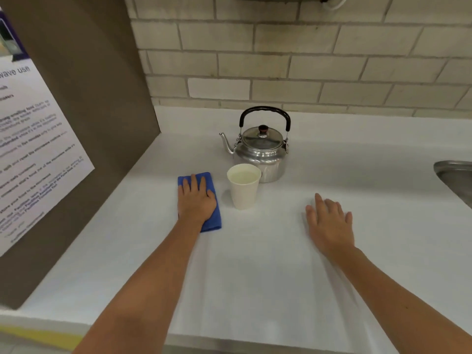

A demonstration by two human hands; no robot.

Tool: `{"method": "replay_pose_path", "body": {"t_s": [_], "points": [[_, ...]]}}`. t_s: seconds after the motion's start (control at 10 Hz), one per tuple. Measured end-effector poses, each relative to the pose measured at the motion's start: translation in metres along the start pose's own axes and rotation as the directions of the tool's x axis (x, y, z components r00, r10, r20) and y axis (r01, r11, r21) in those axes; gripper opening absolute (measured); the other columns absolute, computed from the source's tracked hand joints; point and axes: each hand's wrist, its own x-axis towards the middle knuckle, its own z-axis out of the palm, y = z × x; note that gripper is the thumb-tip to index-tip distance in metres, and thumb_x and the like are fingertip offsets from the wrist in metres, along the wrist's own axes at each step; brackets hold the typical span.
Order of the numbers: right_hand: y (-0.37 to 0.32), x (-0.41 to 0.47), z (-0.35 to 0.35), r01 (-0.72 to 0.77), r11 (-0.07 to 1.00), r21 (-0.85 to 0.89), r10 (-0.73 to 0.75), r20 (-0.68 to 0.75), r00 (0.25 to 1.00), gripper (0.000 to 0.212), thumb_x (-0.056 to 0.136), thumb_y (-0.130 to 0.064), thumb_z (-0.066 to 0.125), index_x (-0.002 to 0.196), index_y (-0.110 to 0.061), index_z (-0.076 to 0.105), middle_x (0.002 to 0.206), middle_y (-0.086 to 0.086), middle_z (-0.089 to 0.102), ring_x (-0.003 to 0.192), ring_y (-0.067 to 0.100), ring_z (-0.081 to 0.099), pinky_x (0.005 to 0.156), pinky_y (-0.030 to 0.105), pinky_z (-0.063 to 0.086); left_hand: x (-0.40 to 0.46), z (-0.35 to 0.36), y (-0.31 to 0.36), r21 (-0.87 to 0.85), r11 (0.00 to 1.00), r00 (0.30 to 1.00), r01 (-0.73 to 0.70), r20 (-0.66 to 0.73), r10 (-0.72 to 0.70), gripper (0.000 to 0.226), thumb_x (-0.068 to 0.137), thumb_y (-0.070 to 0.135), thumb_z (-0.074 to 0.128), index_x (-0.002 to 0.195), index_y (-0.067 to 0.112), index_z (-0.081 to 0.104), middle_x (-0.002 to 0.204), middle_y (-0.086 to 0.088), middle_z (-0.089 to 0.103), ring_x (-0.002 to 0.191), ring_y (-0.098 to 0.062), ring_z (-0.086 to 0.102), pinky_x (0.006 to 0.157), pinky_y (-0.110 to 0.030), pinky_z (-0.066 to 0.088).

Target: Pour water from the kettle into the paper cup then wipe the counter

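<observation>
A steel kettle [263, 149] with a black handle stands upright near the back of the white counter [255, 277], spout pointing left. Just in front of it stands a white paper cup [244, 191] holding water. Left of the cup lies a folded blue cloth [215, 221], and my left hand [195, 200] presses flat on top of it, fingers spread. My right hand [329, 223] rests flat on the bare counter to the right of the cup, fingers apart, holding nothing.
A brown side panel [84, 123] with a printed notice [33, 149] walls off the left. A tiled wall [306, 60] runs along the back. The rim of a steel sink [454, 175] shows at the right edge.
</observation>
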Motion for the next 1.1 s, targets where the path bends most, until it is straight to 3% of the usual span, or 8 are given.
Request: {"method": "replay_pose_path", "body": {"t_s": [0.2,0.4,0.5,0.7,0.9,1.0,1.1], "points": [[-0.026,0.0,0.005,-0.084,0.996,-0.035,0.084,0.012,0.996,0.053,0.097,-0.041,0.024,0.145,-0.018,0.02,0.147,0.019,0.029,0.138,0.039,0.016,0.114,0.051,0.015,-0.037,0.007,-0.019,-0.066,0.974,0.976,-0.217,0.012,0.218,0.054,0.097,0.034,0.022,0.147,0.018,0.013,0.159,-0.006,0.008,0.146,-0.024,0.004,0.119,-0.037,0.002],[-0.032,0.017,0.008,0.004,0.998,-0.058,-0.004,0.005,1.0,0.053,0.097,-0.04,0.026,0.145,-0.018,0.022,0.145,0.014,0.033,0.136,0.036,0.021,0.112,0.05,0.019,-0.005,-0.003,-0.065,-0.017,0.994,0.994,-0.11,-0.009,0.11,0.053,0.097,0.031,0.026,0.147,0.014,0.014,0.158,-0.011,0.009,0.145,-0.029,0.008,0.119,-0.041,0.006],[-0.028,0.03,0.011,0.036,0.997,-0.063,-0.037,-0.013,0.999,0.052,0.097,-0.04,0.028,0.144,-0.018,0.024,0.144,0.012,0.034,0.134,0.034,0.025,0.109,0.048,0.021,0.032,-0.004,-0.055,0.033,0.995,0.996,-0.09,-0.017,0.09,0.053,0.097,0.028,0.026,0.146,0.011,0.016,0.157,-0.015,0.013,0.143,-0.035,0.014,0.118,-0.044,0.01],[-0.024,0.051,0.015,0.043,0.998,-0.037,-0.044,-0.02,0.999,0.052,0.097,-0.041,0.028,0.143,-0.019,0.025,0.142,0.009,0.036,0.132,0.032,0.028,0.109,0.047,0.023,0.083,0.001,-0.036,0.052,0.993,0.993,-0.109,0.059,0.105,0.054,0.097,0.029,0.022,0.147,0.012,0.009,0.158,-0.012,0.006,0.144,-0.033,0.008,0.118,-0.045,0.008],[-0.022,0.055,0.007,0.03,0.998,-0.047,-0.031,-0.023,0.999,0.052,0.097,-0.042,0.027,0.143,-0.019,0.024,0.141,0.009,0.04,0.131,0.031,0.03,0.108,0.046,0.024,0.078,-0.005,-0.036,0.061,0.986,0.983,-0.155,0.111,0.147,0.052,0.099,0.026,0.018,0.147,0.01,0.007,0.158,-0.011,0.005,0.145,-0.031,0.004,0.119,-0.044,0.005],[-0.028,0.058,-0.008,0.007,1.0,-0.014,-0.008,-0.04,0.999,0.052,0.097,-0.041,0.028,0.144,-0.019,0.024,0.144,0.013,0.035,0.135,0.034,0.025,0.111,0.047,0.022,0.058,-0.013,-0.024,0.033,0.979,0.98,-0.199,-0.019,0.2,0.048,0.099,0.02,0.018,0.145,0.005,0.017,0.156,-0.014,0.015,0.144,-0.03,0.014,0.118,-0.043,0.01],[-0.04,0.062,-0.029,0.021,1.0,-0.014,-0.023,-0.148,0.989,0.053,0.097,-0.04,0.031,0.144,-0.016,0.025,0.145,0.017,0.033,0.134,0.036,0.027,0.11,0.049,0.025,0.038,-0.03,-0.005,-0.206,0.953,0.949,-0.222,-0.269,0.163,0.046,0.097,0.017,0.029,0.141,0.002,0.028,0.151,-0.015,0.03,0.141,-0.031,0.024,0.118,-0.043,0.016]]}}
